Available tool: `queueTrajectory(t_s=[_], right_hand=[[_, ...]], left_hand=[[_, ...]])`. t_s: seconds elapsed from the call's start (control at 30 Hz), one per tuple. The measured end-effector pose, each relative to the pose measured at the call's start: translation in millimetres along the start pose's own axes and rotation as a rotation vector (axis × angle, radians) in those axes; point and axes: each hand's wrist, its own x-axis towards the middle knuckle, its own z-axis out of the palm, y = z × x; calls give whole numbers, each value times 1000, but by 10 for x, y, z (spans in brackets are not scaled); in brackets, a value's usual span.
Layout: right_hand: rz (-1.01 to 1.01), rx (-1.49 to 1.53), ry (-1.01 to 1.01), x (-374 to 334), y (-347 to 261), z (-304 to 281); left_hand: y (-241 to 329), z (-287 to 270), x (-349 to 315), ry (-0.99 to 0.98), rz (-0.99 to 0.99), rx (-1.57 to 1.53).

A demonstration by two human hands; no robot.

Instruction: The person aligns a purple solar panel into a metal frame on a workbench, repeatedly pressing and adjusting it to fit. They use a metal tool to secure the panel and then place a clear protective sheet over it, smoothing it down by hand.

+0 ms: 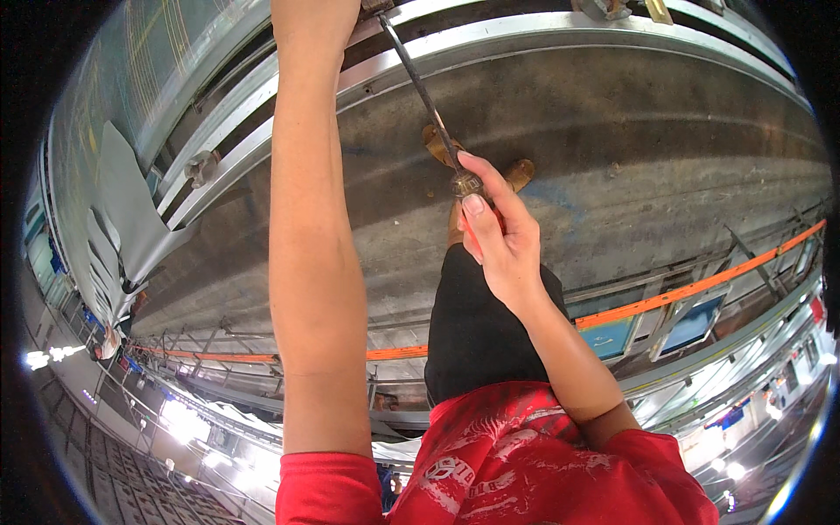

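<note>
My right hand (505, 236) is closed round the handle of a long screwdriver (418, 87). Its dark shaft slants up and to the left, and a worn round collar with a bit of red shows at my fingers. The far end meets a small dark fitting (376, 4) at the metal rail (490, 42) along the upper edge. My left arm reaches straight up past the rail, and my left hand (317, 16) is cut off by the top of the picture beside that fitting. Its fingers are out of sight.
A clamp-like metal piece (201, 166) sits on the frame at left, near a sheet of glass or film (149, 70). More fittings (604, 9) lie along the rail at upper right. Behind me runs an orange beam (700, 287). My shoes (521, 175) stand on the concrete floor (647, 149).
</note>
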Motion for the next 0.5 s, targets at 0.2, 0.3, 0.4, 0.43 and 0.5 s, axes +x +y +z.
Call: queueTrajectory(t_s=[0.2,0.3,0.4,0.43,0.5], right_hand=[[-82,-95,46,-10,-10,137],[174,268,-57,-12,-65,126],[279,507,-150,17,-77,68],[300,568,-190,18,-76,54],[361,712,-272,42,-86,-6]], left_hand=[[72,17,-83,4,11,-31],[26,-22,-37,-13,-7,14],[-12,-13,-30,-40,21,-6],[-92,-23,-22,19,71,51],[-141,-23,4,83,123,122]])
